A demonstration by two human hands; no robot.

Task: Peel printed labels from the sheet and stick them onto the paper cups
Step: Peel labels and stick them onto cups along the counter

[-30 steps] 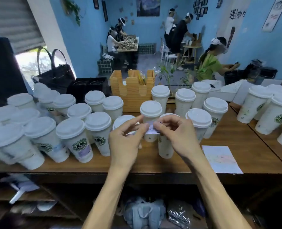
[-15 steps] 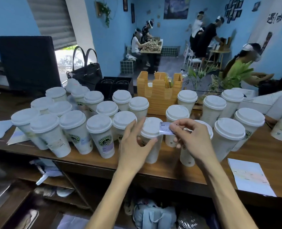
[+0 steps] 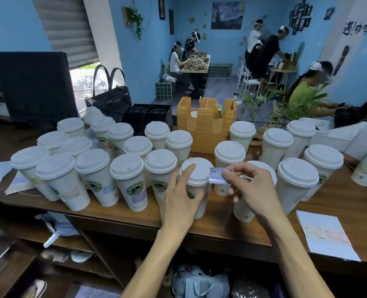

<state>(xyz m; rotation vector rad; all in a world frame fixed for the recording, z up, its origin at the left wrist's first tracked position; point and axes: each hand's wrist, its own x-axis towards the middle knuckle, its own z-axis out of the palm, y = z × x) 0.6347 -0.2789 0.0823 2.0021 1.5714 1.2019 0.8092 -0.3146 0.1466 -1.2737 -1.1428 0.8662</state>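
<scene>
Several white lidded paper cups with green logos crowd the wooden counter (image 3: 118,214). My left hand (image 3: 179,198) wraps around one cup (image 3: 196,173) near the counter's front edge, fingers on its lid and side. My right hand (image 3: 251,186) pinches a small printed label (image 3: 216,175) by its right end, holding it in the air just right of that cup's lid. The label sheet (image 3: 324,235) lies flat on the counter at the front right. Some cups on the left carry stuck labels, such as one with a purple label (image 3: 138,197).
A wooden organiser (image 3: 206,130) stands behind the cups, with a black handbag (image 3: 111,97) and a dark screen (image 3: 34,84) at the back left. Loose papers (image 3: 17,181) lie at the counter's left. Other people work at tables in the blue room beyond.
Both hands held the label in front of a cup a second ago. My left hand has since let go and gripped the cup, while my right hand keeps the label beside the lid.
</scene>
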